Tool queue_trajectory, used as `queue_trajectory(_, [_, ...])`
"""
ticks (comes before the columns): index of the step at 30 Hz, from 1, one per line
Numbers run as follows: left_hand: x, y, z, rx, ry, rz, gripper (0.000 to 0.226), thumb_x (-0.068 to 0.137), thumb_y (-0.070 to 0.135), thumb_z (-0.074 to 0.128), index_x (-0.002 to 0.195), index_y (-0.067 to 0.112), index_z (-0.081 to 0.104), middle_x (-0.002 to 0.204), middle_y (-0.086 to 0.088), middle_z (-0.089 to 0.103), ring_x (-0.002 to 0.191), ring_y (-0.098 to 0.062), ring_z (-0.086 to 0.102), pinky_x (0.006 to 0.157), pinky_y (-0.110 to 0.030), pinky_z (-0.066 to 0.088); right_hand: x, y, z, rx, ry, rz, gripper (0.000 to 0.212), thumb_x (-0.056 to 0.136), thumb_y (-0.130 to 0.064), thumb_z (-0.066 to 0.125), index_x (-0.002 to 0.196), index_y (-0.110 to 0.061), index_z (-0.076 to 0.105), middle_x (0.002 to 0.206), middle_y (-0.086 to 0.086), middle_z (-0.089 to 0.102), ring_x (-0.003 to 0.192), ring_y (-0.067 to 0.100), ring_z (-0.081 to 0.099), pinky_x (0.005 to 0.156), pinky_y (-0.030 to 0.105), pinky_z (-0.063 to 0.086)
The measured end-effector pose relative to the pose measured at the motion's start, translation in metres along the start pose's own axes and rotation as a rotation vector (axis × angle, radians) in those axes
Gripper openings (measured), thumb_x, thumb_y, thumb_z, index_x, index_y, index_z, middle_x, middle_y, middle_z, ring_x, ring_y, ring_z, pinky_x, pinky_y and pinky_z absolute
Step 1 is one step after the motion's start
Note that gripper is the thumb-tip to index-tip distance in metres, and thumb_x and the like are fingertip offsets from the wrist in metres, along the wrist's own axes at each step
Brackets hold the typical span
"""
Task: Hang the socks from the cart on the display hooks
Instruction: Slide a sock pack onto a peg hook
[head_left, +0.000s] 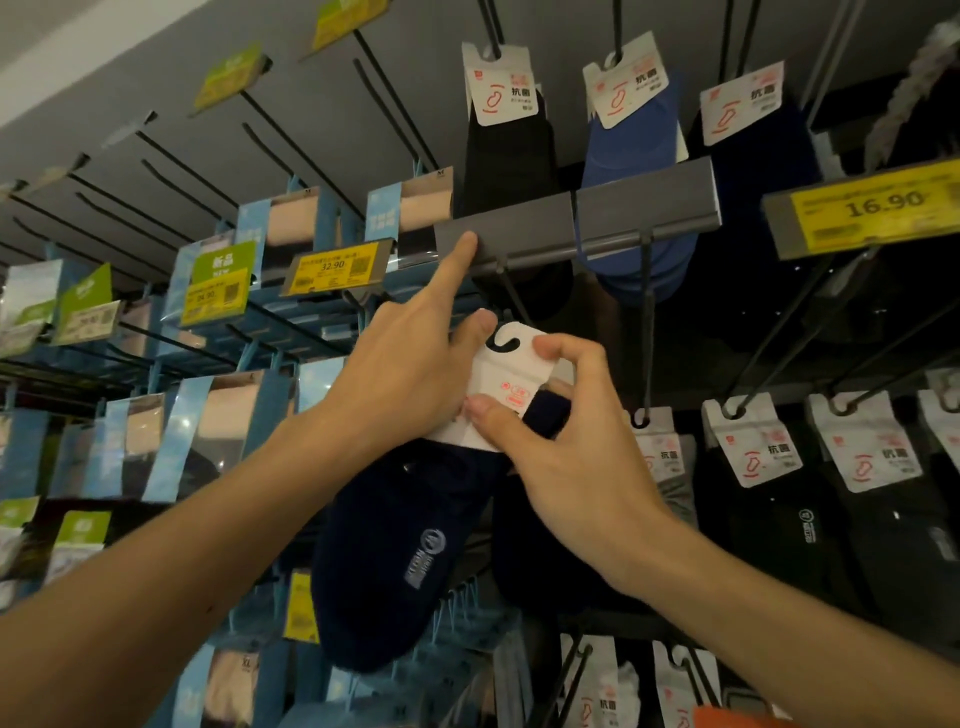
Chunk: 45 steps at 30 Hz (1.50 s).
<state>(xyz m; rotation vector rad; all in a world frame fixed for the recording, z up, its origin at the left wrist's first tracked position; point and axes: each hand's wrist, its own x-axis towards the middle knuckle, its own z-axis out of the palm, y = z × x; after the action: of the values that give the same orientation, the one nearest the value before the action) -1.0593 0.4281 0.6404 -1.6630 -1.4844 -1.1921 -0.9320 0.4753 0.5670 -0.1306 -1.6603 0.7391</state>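
Socks (395, 545) are likely light and limp, so hold the stiff card header (498, 382), pinched by right hand (566, 447) fingers (556, 347) and gripped by left hand (410, 364), forefinger extended.

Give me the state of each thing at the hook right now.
Navy socks: held up, not hung.
Header card: pinched by right hand, slot just below the hook tip.
Hook: front end bare.
Grey label holder: left hand index finger presses it.
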Motion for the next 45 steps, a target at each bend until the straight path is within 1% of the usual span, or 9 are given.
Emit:
queue_trajectory(3, [0.0,-0.002,0.0,-0.121,-0.017,-0.042,0.058,0.105,0.038,0.043,0.155,0.048,0.014,0.06,0.002,0.056,0.053,-0.007,0.058,0.042,-0.014,0.037,0.014,-0.001,-0.011,-0.012,-0.015,-0.044,0.044,0.085,-0.017,0.076,0.106,-0.042,0.047,0.11,-0.01,0.064,0.089,-0.002,0.068,0.068,0.02,0.059])
queue_trajectory(8, [0.0,0.0,-0.001,-0.304,-0.042,-0.089,0.054,0.105,0.037,0.042,0.153,0.051,0.019,0.078,0.004,0.068,0.068,0.004,0.065,0.046,-0.012,0.045,0.033,-0.01,-0.027,-0.094,-0.097,-0.074,0.044,0.086,-0.008,0.074,0.114,-0.033,0.052,0.102,-0.015,0.064,0.087,-0.008,0.067,0.066,0.013,0.055])
queue_trajectory(11, [0.0,0.001,0.001,-0.321,-0.038,-0.098,0.06,0.102,0.033,0.047,0.152,0.052,0.019,0.066,0.004,0.068,0.064,0.003,0.064,0.046,-0.011,0.043,0.042,-0.013,-0.028,-0.126,-0.077,-0.054,0.046,0.086,-0.009,0.074,0.119,-0.032,0.051,0.103,-0.015,0.064,0.088,-0.008,0.066,0.067,0.014,0.056])
queue_trajectory(17, [0.002,-0.004,0.008,-0.323,-0.006,-0.09,0.065,0.099,0.038,0.05,0.15,0.057,0.015,0.067,0.004,0.069,0.093,-0.022,0.064,0.073,-0.036,0.053,0.047,-0.01,-0.027,-0.157,-0.03,-0.04,0.047,0.086,-0.012,0.074,0.126,-0.028,0.053,0.105,-0.014,0.064,0.087,-0.006,0.067,0.062,0.011,0.054])
queue_trajectory(23, [0.0,-0.005,0.015,-0.304,-0.055,-0.052,0.072,0.103,0.041,0.048,0.153,0.053,-0.002,0.061,0.003,0.065,0.053,-0.004,0.06,0.045,-0.013,0.037,0.052,-0.005,-0.031,-0.238,-0.007,0.014,0.058,0.085,-0.019,0.073,0.137,-0.029,0.052,0.117,-0.007,0.062,0.093,0.005,0.067,0.068,0.017,0.057])
queue_trajectory(29, [-0.003,-0.013,0.024,-0.354,-0.157,0.025,0.107,0.092,0.031,0.069,0.151,0.049,-0.02,0.069,0.0,0.071,0.061,-0.01,0.069,0.056,-0.023,0.054,0.053,0.012,-0.048,-0.495,-0.04,-0.041,0.069,0.083,-0.032,0.077,0.145,-0.027,0.047,0.13,-0.006,0.051,0.119,0.007,0.054,0.101,0.028,0.047])
queue_trajectory(33, [0.001,-0.016,0.031,-0.339,-0.162,0.079,0.129,0.081,0.017,0.081,0.151,0.041,-0.024,0.062,0.02,0.067,0.058,-0.002,0.067,0.053,-0.013,0.049,0.054,0.021,-0.054,-0.641,-0.04,-0.09,0.073,0.085,-0.03,0.077,0.149,-0.022,0.042,0.128,-0.004,0.044,0.117,0.004,0.043,0.097,0.017,0.035])
queue_trajectory(39, [-0.004,-0.011,0.046,-0.237,-0.02,0.077,0.137,0.074,0.014,0.087,0.154,0.03,-0.024,0.071,-0.002,0.068,0.063,-0.005,0.067,0.056,-0.013,0.052,0.053,0.032,-0.056,-0.683,-0.069,-0.082,0.073,0.089,-0.023,0.073,0.153,-0.021,0.036,0.139,0.006,0.045,0.13,0.018,0.045,0.099,0.019,0.033])
queue_trajectory(45, [-0.008,-0.007,0.045,-0.126,-0.015,0.0,0.136,0.076,0.015,0.086,0.153,0.032,-0.025,0.08,-0.003,0.067,0.07,-0.007,0.066,0.056,-0.006,0.049,0.045,0.036,-0.056,-0.656,-0.101,-0.015,0.071,0.09,-0.028,0.073,0.151,-0.021,0.038,0.14,0.005,0.046,0.132,0.018,0.044,0.095,0.018,0.03])
